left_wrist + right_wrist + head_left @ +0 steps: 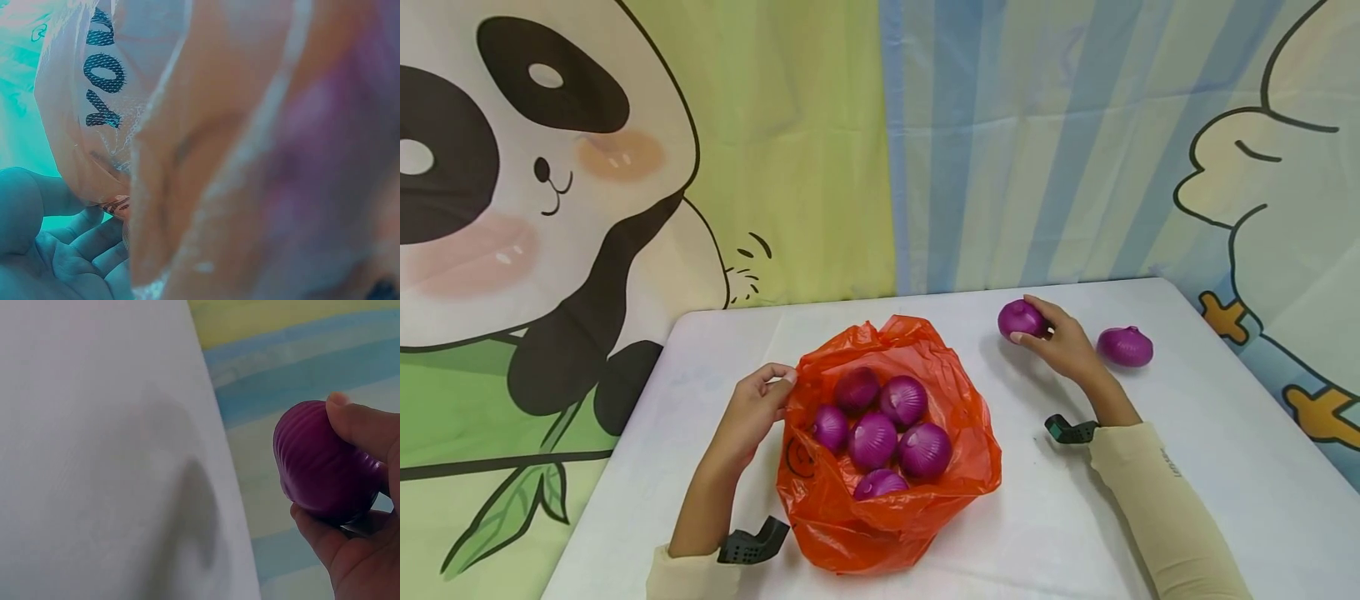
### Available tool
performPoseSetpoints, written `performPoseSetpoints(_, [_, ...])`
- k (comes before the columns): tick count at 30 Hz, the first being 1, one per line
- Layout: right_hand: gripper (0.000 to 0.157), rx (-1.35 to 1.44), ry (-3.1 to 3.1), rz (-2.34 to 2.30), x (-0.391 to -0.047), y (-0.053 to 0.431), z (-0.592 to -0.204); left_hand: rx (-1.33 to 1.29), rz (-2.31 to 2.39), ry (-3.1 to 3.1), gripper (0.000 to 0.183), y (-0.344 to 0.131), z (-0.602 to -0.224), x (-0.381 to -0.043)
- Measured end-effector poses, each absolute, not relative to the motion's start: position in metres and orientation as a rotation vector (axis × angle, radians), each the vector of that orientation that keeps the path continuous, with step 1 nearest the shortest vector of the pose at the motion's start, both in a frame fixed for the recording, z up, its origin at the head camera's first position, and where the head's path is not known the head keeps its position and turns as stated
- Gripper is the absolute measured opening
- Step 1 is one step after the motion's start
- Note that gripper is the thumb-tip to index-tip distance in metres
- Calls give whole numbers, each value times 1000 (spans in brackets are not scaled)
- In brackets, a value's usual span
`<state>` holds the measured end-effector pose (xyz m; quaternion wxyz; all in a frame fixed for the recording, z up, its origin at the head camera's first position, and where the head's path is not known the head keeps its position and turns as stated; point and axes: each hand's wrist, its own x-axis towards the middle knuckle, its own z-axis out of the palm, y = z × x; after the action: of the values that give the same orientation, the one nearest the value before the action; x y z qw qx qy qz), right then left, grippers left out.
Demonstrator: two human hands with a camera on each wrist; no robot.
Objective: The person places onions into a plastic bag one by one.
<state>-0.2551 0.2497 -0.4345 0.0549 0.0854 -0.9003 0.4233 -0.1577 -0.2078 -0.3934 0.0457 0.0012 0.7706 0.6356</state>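
Observation:
In the head view, a red plastic bag (887,533) stands open-mouthed on the table with several purple onions (872,442) inside. My left hand (752,412) pinches the left rim of the bag between thumb and fingers. The left wrist view shows that hand (69,244) at the thin plastic (162,187), which has dark printed letters. Out to the right of the bag, my right hand (1063,346) grips a purple onion (1018,320) above the table. Thumb and fingers curl round this onion (325,462) in the right wrist view. Another onion (1125,347) lies to the right of that hand.
A white table (1030,533) carries everything. Behind it hangs a curtain (985,150) in yellow and blue stripes, with a cartoon panda (647,275) at left and a white cartoon figure (1307,283) at right. The table's back edge runs just behind the held onion.

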Motion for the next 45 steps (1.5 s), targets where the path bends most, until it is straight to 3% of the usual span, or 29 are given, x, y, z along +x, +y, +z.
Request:
performPoseSetpoints(26, [70,649,-2514,1421,-228,204,-366,-6,1953,2333,25,-206,-394,-158])
performPoseSetpoints(45, [67,828,-2179,1685,-219,162,-342,-1,1937,2340,26,-204,-394,-157])
